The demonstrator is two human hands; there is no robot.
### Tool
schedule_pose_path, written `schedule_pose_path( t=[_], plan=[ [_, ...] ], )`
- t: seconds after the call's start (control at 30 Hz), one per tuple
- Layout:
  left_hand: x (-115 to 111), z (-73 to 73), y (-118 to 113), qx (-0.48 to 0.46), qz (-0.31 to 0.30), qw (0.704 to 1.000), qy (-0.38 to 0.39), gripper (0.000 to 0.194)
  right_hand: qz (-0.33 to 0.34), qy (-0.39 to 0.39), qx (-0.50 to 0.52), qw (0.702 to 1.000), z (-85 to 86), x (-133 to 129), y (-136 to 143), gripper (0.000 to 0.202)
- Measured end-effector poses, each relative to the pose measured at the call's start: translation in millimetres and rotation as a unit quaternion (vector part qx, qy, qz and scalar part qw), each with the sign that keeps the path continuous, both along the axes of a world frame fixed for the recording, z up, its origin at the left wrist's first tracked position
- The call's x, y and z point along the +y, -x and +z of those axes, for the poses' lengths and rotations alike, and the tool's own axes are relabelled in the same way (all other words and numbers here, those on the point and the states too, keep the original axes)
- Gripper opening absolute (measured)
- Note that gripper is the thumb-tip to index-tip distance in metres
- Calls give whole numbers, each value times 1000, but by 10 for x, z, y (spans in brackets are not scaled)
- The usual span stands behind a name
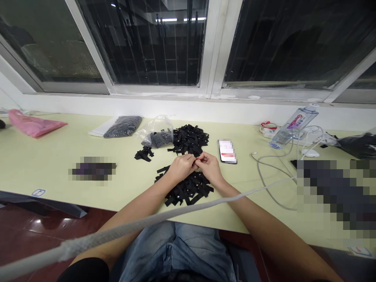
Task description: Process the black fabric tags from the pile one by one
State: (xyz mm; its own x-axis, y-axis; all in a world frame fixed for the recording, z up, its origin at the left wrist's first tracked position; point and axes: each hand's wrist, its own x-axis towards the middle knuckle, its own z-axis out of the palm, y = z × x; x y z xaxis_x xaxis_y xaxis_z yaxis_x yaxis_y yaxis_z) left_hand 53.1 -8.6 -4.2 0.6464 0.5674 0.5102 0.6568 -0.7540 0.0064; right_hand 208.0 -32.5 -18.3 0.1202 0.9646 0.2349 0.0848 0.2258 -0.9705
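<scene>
Both hands meet fingertip to fingertip, the left hand and right hand pinched shut on something too small to make out. Directly beneath them lies a heap of black strips, near the table front edge. A larger black pile sits just behind. A phone lies right; bare tabletop opens left.

What I can't make out
My hands hide whatever they pinch; the phone screen and two bench patches are blurred.
</scene>
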Motion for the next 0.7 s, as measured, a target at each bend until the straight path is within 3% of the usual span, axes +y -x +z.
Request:
schedule_pose_path(
  t=[0.5,0.7],
  plan=[
    [58,-24,-1,-98,-26,993,58,8,-26,3,44,999,29,-51,61,13],
    [86,12,12,-264,-26,947,181,11,2,19,105,994,75,-50,59,23]
  ],
)
